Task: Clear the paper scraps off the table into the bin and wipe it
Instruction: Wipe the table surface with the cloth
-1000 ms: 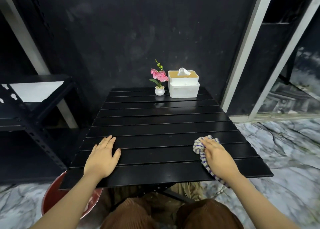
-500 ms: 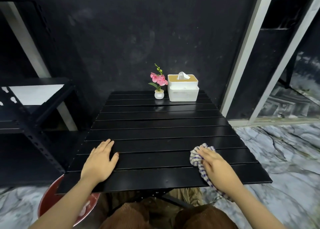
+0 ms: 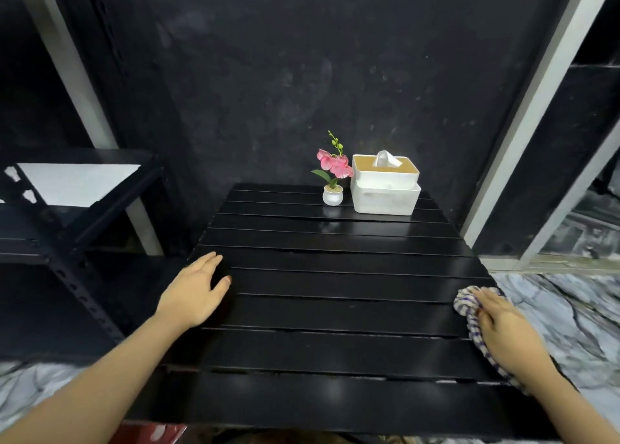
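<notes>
A black slatted table (image 3: pixel 335 309) fills the middle of the view, and I see no paper scraps on it. My right hand (image 3: pixel 506 329) presses a blue-and-white checked cloth (image 3: pixel 468 304) onto the table's right edge, with the cloth bunched under the fingers and trailing toward the wrist. My left hand (image 3: pixel 196 292) lies flat and empty near the left edge, fingers together. A sliver of the red bin (image 3: pixel 151 435) with white scraps inside shows under the table's near left corner.
At the far end of the table stand a small pink potted flower (image 3: pixel 332 178) and a white tissue box (image 3: pixel 385 185). A black metal shelf rack (image 3: pixel 67 242) is on the left. Marble floor (image 3: pixel 570 309) lies to the right.
My right hand has slid the cloth outward to the table's right edge. The camera has moved in closer, so the bin is mostly hidden. My left hand stays flat on the table.
</notes>
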A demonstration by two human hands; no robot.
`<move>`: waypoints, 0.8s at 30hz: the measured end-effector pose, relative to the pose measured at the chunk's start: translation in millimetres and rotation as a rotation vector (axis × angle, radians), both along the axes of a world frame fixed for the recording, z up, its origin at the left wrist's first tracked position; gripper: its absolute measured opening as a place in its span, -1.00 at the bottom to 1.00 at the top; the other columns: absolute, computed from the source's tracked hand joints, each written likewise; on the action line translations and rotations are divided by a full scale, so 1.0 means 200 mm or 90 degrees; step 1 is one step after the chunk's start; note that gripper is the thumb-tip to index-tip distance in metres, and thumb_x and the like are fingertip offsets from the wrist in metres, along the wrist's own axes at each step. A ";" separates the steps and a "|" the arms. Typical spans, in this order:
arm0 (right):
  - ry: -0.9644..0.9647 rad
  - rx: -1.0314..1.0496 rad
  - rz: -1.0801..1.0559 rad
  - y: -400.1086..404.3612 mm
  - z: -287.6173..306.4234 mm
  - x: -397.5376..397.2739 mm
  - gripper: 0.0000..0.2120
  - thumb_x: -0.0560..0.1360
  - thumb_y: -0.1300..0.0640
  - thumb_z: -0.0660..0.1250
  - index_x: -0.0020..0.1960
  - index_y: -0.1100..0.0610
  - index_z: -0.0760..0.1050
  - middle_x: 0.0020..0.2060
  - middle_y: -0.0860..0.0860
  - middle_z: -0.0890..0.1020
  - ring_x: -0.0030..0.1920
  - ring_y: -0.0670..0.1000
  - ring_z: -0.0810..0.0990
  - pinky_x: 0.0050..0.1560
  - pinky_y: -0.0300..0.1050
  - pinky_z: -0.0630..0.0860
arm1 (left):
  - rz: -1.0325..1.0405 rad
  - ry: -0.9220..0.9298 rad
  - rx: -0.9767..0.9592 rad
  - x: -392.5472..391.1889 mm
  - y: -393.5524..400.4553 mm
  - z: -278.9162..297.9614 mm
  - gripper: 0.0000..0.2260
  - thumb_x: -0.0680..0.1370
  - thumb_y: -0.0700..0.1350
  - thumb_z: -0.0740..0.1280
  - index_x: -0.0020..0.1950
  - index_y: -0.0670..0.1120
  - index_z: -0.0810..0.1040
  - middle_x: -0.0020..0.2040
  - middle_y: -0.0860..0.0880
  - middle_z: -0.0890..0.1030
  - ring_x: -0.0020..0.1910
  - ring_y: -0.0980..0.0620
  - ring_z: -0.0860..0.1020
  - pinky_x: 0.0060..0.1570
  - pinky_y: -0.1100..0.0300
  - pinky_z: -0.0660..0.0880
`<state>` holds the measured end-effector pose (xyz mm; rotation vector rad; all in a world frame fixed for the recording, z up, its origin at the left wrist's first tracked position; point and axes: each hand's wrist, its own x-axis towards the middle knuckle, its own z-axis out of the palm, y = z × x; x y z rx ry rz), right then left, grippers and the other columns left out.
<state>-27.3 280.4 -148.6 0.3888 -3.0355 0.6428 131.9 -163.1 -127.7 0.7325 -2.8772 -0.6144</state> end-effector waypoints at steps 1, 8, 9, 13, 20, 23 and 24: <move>-0.001 0.003 -0.006 -0.02 -0.01 -0.05 -0.60 0.52 0.34 0.13 0.35 0.25 0.34 0.38 0.22 0.37 0.43 0.18 0.27 0.47 -0.01 0.12 | -0.003 -0.003 -0.012 -0.04 -0.02 0.00 -0.49 0.58 0.07 0.15 0.50 -0.04 0.17 0.54 0.03 0.15 0.51 0.01 0.14 0.48 0.07 0.09; 0.015 0.013 -0.026 -0.29 -0.04 -0.33 -0.63 0.53 0.27 0.09 0.32 0.26 0.38 0.33 0.26 0.43 0.37 0.21 0.35 0.42 0.02 0.18 | -0.029 -0.035 -0.033 -0.20 -0.12 -0.08 -0.49 0.59 0.08 0.13 0.51 -0.03 0.14 0.55 0.04 0.11 0.52 0.01 0.10 0.49 0.08 0.03; 0.015 0.011 -0.022 -0.34 -0.05 -0.35 -0.61 0.53 0.20 0.04 0.30 0.25 0.40 0.30 0.26 0.46 0.32 0.22 0.39 0.39 0.03 0.24 | -0.031 -0.037 -0.030 -0.21 -0.12 -0.09 -0.49 0.59 0.08 0.13 0.51 -0.02 0.13 0.55 0.04 0.11 0.52 0.01 0.09 0.49 0.08 0.03; 0.033 0.011 0.015 -0.56 -0.07 -0.39 -0.53 0.50 0.10 -0.04 0.31 0.21 0.40 0.28 0.22 0.47 0.28 0.19 0.42 0.35 0.03 0.31 | -0.039 -0.026 -0.032 -0.20 -0.13 -0.11 -0.49 0.59 0.08 0.12 0.51 -0.02 0.13 0.55 0.05 0.11 0.52 0.04 0.07 0.50 0.08 0.01; 0.033 0.022 0.176 -0.83 -0.06 -0.23 -0.56 0.56 0.23 0.05 0.44 0.09 0.22 0.45 0.07 0.27 0.48 0.04 0.16 0.48 -0.11 0.06 | -0.040 -0.028 -0.032 -0.20 -0.13 -0.10 -0.49 0.59 0.09 0.10 0.51 -0.01 0.11 0.55 0.04 0.10 0.53 0.07 0.03 0.51 0.08 -0.02; 0.043 0.001 0.239 -0.79 -0.04 -0.13 -0.57 0.57 0.24 0.07 0.43 0.10 0.22 0.46 0.05 0.27 0.48 -0.01 0.16 0.44 -0.30 -0.05 | -0.039 -0.029 -0.030 -0.19 -0.13 -0.10 -0.49 0.59 0.09 0.10 0.51 -0.01 0.11 0.55 0.05 0.10 0.53 0.07 0.03 0.51 0.09 -0.02; 0.046 -0.006 0.252 -0.75 -0.03 -0.10 -0.57 0.56 0.27 0.09 0.42 0.12 0.25 0.44 0.05 0.29 0.47 -0.02 0.19 0.40 -0.38 -0.10 | -0.040 -0.031 -0.029 -0.19 -0.12 -0.10 -0.49 0.59 0.09 0.10 0.51 -0.01 0.11 0.55 0.05 0.10 0.53 0.07 0.03 0.51 0.09 -0.03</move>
